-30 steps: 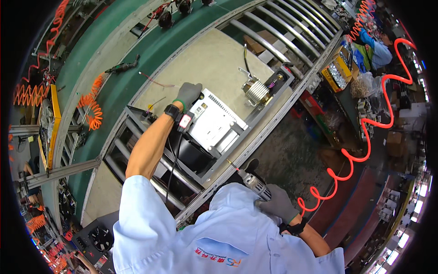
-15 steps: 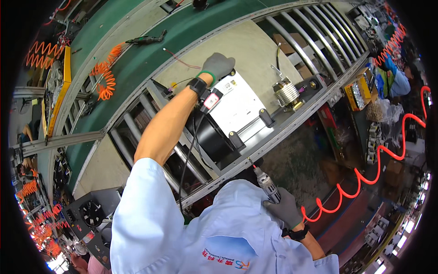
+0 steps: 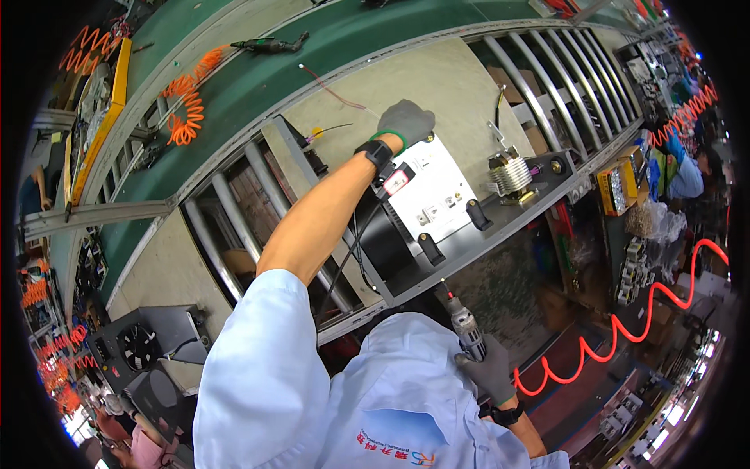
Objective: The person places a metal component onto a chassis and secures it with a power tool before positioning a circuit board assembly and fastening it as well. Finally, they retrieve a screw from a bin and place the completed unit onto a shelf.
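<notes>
My left hand [image 3: 406, 123], in a grey glove, is at the far edge of a white panel [image 3: 434, 191] on a dark metal housing. Its fingers are curled, and the glove hides whatever is in them. Two black brackets [image 3: 430, 248] stand along the panel's near edge, and a black cylinder [image 3: 385, 244] lies left of it. In my gloved right hand [image 3: 492, 369] is a silver power screwdriver [image 3: 466, 326], its bit toward the frame's near edge and apart from the panel. To the right stands a ribbed metal part [image 3: 512, 177].
The housing sits on a roller conveyor [image 3: 248, 205]. A red coiled hose [image 3: 601, 353] runs off right from near my right hand. Beyond the conveyor, another driver [image 3: 269, 45] hangs on an orange coil [image 3: 185, 117]. A unit with a fan [image 3: 139, 346] stands lower left; yellow bins [image 3: 616, 187] sit at right.
The whole view has shifted, so the conveyor and panel appear farther right. My left hand stays at the panel's far edge. My right hand still holds the screwdriver on the near side.
</notes>
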{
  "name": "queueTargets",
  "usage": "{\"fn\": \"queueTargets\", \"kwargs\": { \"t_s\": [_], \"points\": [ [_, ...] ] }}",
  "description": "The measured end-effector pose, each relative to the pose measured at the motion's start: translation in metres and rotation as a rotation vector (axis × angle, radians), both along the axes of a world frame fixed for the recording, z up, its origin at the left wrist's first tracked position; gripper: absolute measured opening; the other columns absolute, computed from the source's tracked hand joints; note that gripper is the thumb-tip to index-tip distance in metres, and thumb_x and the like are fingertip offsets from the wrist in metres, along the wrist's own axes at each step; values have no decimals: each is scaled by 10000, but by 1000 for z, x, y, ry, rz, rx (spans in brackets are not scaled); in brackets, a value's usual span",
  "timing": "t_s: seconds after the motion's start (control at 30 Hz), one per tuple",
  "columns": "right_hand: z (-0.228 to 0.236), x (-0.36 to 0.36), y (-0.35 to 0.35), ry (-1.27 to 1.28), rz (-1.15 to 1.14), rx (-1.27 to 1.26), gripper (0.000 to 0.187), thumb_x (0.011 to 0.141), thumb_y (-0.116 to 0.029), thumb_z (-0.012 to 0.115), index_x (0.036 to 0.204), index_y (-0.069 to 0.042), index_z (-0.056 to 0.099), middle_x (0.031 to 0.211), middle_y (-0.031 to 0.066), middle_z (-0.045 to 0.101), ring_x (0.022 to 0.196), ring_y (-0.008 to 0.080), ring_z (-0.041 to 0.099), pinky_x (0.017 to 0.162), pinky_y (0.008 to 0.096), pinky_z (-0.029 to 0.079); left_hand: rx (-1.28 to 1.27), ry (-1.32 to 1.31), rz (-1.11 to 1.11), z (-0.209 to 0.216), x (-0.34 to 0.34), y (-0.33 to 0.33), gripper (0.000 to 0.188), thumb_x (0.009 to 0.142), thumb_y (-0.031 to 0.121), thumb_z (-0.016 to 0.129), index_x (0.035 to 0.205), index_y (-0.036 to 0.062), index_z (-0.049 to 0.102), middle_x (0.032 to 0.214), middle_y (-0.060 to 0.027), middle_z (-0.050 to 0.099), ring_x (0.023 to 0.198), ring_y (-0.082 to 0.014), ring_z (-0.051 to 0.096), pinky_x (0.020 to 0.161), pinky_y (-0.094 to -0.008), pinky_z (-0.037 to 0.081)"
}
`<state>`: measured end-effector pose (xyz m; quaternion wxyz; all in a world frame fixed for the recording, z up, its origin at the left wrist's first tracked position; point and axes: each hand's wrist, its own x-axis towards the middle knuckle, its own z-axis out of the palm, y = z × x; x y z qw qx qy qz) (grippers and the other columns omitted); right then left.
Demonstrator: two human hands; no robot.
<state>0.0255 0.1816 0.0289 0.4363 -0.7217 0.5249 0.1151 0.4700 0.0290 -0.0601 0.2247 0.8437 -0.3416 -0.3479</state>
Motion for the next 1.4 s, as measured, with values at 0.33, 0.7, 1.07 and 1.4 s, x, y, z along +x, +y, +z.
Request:
{"fn": "queueTargets", "kwargs": {
  "t_s": [0.33,0.7,1.07,1.4],
  "points": [
    [-3,14,-3,-10,18,-7,362,684,-217,811,927,-6,644,801,104,665,709,172,627,663,347,501,-1,71,32,6,-3,6,326,803,277,532,782,37,752,887,-180,722,856,-335,693,781,-400,517],
    [-9,7,0,0,45,-88,348,690,-183,809,930,-3,633,804,102,670,716,168,630,667,341,504,-24,45,20,2,-5,5,392,812,310,519,836,-23,727,898,-229,706,852,-368,688,780,-437,509],
    [-69,-1,1,-196,-67,98,368,702,-210,813,933,-2,617,748,62,625,681,127,571,632,322,483,37,21,47,-15,-20,8,407,824,317,503,870,-16,733,940,-227,709,906,-373,685,826,-433,516],
    [-82,-9,7,-355,-63,145,257,737,-107,720,937,-34,576,771,0,548,680,94,478,610,290,419,-552,-373,299,80,-85,111,480,880,352,621,1218,22,539,1098,-213,605,974,-349,662,853,-442,531]
  ]
}}
